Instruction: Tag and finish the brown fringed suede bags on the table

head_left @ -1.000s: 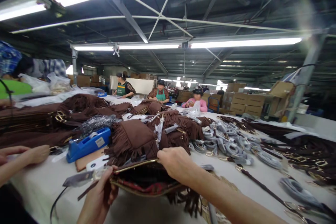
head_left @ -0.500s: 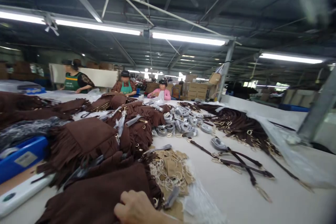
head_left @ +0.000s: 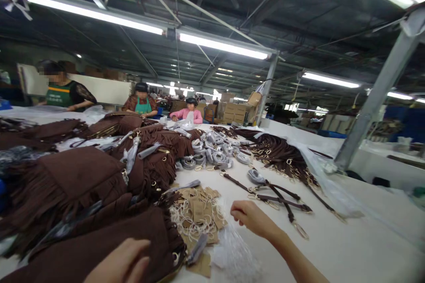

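A dark brown fringed bag (head_left: 109,239) lies nearest me. Over its front part is my left hand (head_left: 117,261), with thumb and fingers apart and nothing visible between them. My right hand (head_left: 249,216) hovers above the white table, just right of a pile of brown paper tags (head_left: 197,210) with white strings. Its fingers curl inward and nothing shows in them. Clear plastic (head_left: 234,250) lies below that hand. A small grey wrapped piece (head_left: 198,248) rests at the front of the tag pile. Dark straps with metal clips (head_left: 282,201) lie beyond my right hand.
More brown fringed bags (head_left: 79,168) are heaped at left. Grey wrapped coiled straps (head_left: 215,150) lie mid-table, with a long row of brown straps (head_left: 275,152) behind. Three people sit or stand across the table. A metal post (head_left: 375,97) rises at right.
My right hand has lifted off the near brown bag and moved right and forward, past the tags. My left hand has come into view over the bag. The view has turned right.
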A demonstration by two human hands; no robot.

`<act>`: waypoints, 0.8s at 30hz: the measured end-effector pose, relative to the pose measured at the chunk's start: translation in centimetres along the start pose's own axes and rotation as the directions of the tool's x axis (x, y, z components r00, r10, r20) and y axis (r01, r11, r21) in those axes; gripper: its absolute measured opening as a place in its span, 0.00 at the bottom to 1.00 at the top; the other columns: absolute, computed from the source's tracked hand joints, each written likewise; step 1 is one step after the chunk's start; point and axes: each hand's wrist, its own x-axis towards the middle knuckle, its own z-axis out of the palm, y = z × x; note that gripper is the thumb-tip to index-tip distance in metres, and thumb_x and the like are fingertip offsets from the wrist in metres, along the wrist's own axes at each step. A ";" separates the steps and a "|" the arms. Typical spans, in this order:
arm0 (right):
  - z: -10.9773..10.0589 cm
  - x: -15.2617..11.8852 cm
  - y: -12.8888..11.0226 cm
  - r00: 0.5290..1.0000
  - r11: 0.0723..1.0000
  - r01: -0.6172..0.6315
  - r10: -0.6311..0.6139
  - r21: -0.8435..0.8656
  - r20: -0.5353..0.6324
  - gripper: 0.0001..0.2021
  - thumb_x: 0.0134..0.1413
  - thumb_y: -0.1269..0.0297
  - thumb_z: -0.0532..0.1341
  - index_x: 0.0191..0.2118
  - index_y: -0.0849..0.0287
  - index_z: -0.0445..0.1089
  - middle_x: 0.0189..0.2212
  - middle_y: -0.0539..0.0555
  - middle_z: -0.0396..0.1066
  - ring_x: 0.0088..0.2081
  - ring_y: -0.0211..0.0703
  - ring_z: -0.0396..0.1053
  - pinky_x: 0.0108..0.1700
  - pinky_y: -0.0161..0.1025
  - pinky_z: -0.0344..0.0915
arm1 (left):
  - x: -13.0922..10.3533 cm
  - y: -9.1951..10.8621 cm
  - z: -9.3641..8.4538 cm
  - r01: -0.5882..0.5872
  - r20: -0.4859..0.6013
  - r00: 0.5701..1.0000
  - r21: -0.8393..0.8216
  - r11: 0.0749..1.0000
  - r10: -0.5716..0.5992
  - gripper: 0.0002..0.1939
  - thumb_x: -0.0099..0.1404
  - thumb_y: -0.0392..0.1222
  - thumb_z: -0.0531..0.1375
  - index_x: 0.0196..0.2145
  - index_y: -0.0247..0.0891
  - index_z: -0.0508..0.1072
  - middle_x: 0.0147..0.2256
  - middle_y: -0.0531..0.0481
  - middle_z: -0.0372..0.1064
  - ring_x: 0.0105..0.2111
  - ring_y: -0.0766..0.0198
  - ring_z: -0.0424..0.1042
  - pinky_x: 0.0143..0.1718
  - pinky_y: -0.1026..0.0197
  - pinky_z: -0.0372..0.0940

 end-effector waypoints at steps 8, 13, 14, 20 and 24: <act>3.1 -2.3 3.0 0.968 0.969 -0.248 0.249 0.009 -0.016 0.09 0.54 0.69 0.54 0.29 0.60 0.71 0.25 0.52 0.75 0.25 0.39 0.71 0.24 0.31 0.58 | 6.9 9.4 9.6 -0.134 0.478 0.868 -0.039 0.990 0.136 0.18 0.63 0.30 0.50 0.47 0.39 0.73 0.50 0.43 0.71 0.51 0.54 0.69 0.54 0.54 0.63; 5.0 -1.1 3.2 0.964 0.960 -0.265 0.260 -0.087 -0.065 0.06 0.43 0.74 0.59 0.28 0.61 0.73 0.30 0.56 0.77 0.36 0.45 0.72 0.34 0.34 0.58 | 8.8 8.9 16.3 -0.356 0.548 0.757 -0.113 0.928 0.357 0.26 0.67 0.38 0.53 0.62 0.36 0.60 0.65 0.42 0.54 0.64 0.48 0.53 0.65 0.44 0.48; 5.1 -0.9 3.2 0.964 0.960 -0.263 0.259 -0.092 -0.052 0.06 0.44 0.74 0.58 0.27 0.60 0.73 0.29 0.55 0.77 0.34 0.44 0.72 0.34 0.34 0.58 | 8.6 8.6 17.3 -0.358 0.568 0.741 -0.116 0.926 0.358 0.27 0.68 0.40 0.53 0.63 0.35 0.59 0.65 0.41 0.53 0.64 0.46 0.53 0.65 0.42 0.48; 3.1 -0.6 4.6 0.952 0.949 -0.298 0.303 -0.098 0.038 0.10 0.51 0.70 0.56 0.23 0.61 0.73 0.18 0.50 0.73 0.22 0.38 0.68 0.27 0.33 0.56 | 7.4 7.5 19.6 -0.365 0.597 0.716 -0.121 0.923 0.362 0.26 0.71 0.47 0.48 0.63 0.35 0.61 0.64 0.39 0.57 0.65 0.45 0.50 0.66 0.36 0.40; 0.2 -2.3 5.7 0.943 0.929 -0.332 0.331 -0.165 -0.039 0.08 0.52 0.66 0.58 0.31 0.60 0.75 0.31 0.55 0.77 0.34 0.43 0.72 0.32 0.34 0.56 | 7.5 7.6 19.4 -0.373 0.593 0.717 -0.119 0.920 0.368 0.25 0.72 0.47 0.48 0.62 0.37 0.61 0.64 0.41 0.57 0.65 0.46 0.50 0.66 0.37 0.41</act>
